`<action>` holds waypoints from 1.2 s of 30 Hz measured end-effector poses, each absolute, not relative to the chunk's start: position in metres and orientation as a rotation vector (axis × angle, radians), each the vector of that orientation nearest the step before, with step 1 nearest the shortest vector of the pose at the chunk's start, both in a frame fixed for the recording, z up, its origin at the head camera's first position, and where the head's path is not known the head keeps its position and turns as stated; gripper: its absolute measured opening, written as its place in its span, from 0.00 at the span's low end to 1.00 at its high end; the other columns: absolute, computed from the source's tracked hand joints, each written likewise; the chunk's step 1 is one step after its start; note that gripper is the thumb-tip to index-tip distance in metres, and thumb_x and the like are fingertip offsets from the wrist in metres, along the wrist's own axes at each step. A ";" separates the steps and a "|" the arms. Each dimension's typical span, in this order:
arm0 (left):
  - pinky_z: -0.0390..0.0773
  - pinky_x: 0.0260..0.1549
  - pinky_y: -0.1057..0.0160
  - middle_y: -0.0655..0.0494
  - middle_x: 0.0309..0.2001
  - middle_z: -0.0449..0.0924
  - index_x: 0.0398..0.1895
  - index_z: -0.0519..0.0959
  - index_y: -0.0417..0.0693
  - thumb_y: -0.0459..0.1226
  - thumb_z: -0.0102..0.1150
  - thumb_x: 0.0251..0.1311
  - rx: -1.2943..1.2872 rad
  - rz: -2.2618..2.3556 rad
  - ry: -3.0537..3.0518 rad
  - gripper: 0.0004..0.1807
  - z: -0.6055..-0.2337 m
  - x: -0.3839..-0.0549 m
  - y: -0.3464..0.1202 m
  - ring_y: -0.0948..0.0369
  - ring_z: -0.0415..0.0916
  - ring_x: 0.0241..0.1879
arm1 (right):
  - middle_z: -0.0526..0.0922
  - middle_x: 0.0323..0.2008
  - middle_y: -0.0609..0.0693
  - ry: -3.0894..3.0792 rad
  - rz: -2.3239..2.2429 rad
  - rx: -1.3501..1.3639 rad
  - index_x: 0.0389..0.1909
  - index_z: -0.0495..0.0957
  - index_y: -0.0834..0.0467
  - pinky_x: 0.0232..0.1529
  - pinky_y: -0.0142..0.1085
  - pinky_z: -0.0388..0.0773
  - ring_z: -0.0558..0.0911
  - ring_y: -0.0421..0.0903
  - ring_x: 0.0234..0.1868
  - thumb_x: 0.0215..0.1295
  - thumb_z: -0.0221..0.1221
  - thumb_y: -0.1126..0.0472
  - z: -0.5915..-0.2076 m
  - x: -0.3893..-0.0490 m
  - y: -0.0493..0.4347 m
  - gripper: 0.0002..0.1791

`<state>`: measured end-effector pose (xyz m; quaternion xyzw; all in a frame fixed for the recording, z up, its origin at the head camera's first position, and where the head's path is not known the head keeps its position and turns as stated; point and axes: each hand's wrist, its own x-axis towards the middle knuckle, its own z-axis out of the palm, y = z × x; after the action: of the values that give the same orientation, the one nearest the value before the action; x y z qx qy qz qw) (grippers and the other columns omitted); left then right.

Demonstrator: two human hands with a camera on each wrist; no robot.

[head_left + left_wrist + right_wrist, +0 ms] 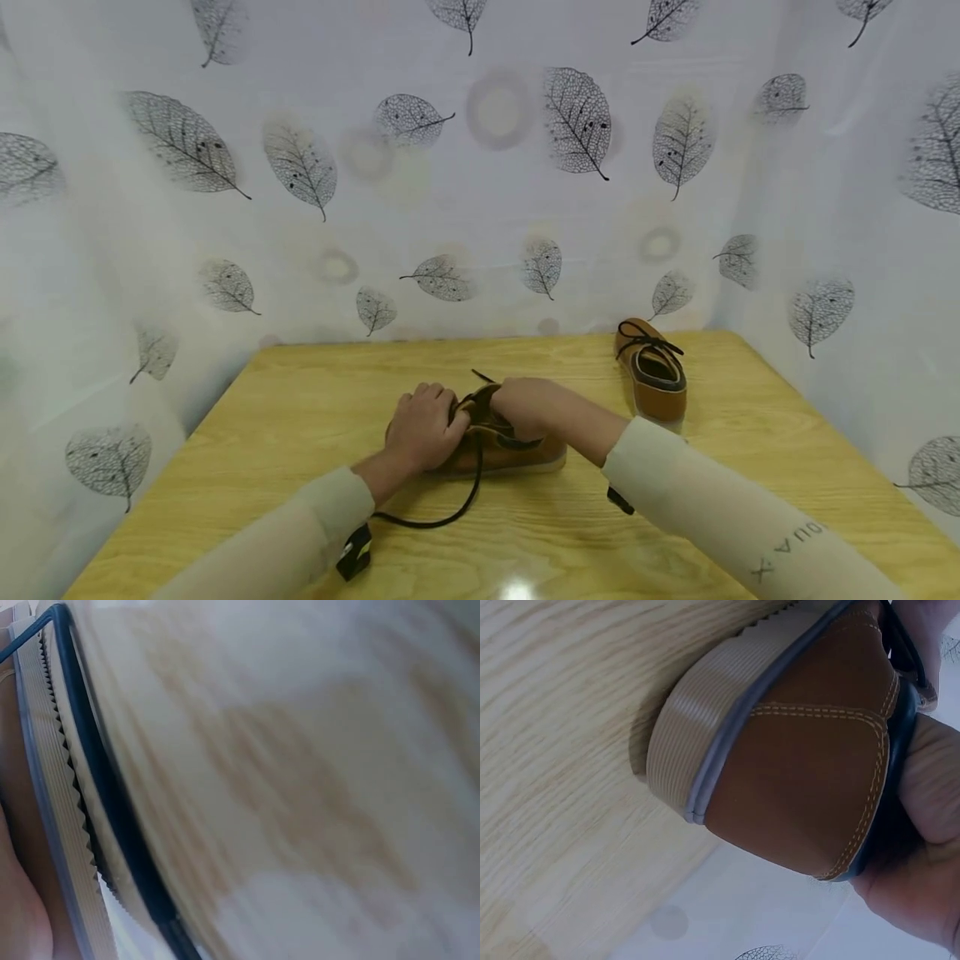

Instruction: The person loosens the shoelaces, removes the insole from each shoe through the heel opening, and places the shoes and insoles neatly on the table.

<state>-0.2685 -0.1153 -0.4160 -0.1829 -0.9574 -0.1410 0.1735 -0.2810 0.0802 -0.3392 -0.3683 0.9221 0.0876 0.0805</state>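
A brown leather shoe (517, 457) with a pale ridged sole lies on the table, its toe end to the left. My left hand (427, 425) grips its front part, thumb at the eyelet edge and fingers over the far side. My right hand (528, 407) reaches into the shoe's opening from above; its fingers are hidden inside, so I cannot tell what they hold. In the right wrist view, that palm (937, 780) sits against the dark padded collar (881, 802) at the heel. A loose dark lace (474, 492) hangs from the shoe and curves onto the table.
A second brown shoe (660, 402), its lace tied in a bow, stands at the back right of the wooden table (315, 387). A leaf-print curtain (480, 200) hangs behind and along both sides. Small black devices (356, 552) are worn at the wrists.
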 end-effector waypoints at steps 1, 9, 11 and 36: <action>0.72 0.47 0.45 0.49 0.47 0.80 0.44 0.81 0.47 0.49 0.42 0.70 -0.518 -0.399 -2.713 0.20 -0.416 -0.269 -0.116 0.50 0.74 0.47 | 0.69 0.18 0.43 2.775 0.280 -1.109 0.21 0.72 0.52 0.23 0.32 0.64 0.65 0.39 0.20 0.66 0.63 0.63 -0.340 -0.280 0.080 0.14; 0.72 0.47 0.44 0.49 0.46 0.80 0.44 0.81 0.46 0.49 0.42 0.70 -0.511 -0.391 -2.713 0.21 -0.416 -0.271 -0.118 0.50 0.75 0.47 | 0.80 0.26 0.47 2.961 0.526 -1.280 0.28 0.80 0.53 0.27 0.34 0.76 0.76 0.42 0.24 0.66 0.64 0.60 -0.348 -0.270 0.081 0.07; 0.72 0.48 0.44 0.48 0.47 0.80 0.45 0.81 0.45 0.49 0.41 0.70 -0.505 -0.384 -2.716 0.21 -0.416 -0.271 -0.118 0.49 0.75 0.48 | 0.81 0.29 0.48 3.007 0.598 -1.355 0.32 0.82 0.52 0.29 0.34 0.78 0.78 0.43 0.28 0.66 0.64 0.59 -0.351 -0.268 0.083 0.03; 0.72 0.44 0.45 0.49 0.44 0.80 0.41 0.81 0.47 0.49 0.41 0.72 -0.544 -0.376 -2.673 0.20 -0.421 -0.271 -0.117 0.50 0.75 0.45 | 0.61 0.07 0.41 2.492 0.016 -0.992 0.13 0.80 0.50 0.17 0.33 0.59 0.57 0.38 0.11 0.58 0.59 0.68 -0.295 -0.316 0.078 0.17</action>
<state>-0.2714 -0.1168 -0.4212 -0.1937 -0.9525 -0.1339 0.1931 -0.3160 0.0775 -0.2950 -0.3601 0.9047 0.0059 0.2276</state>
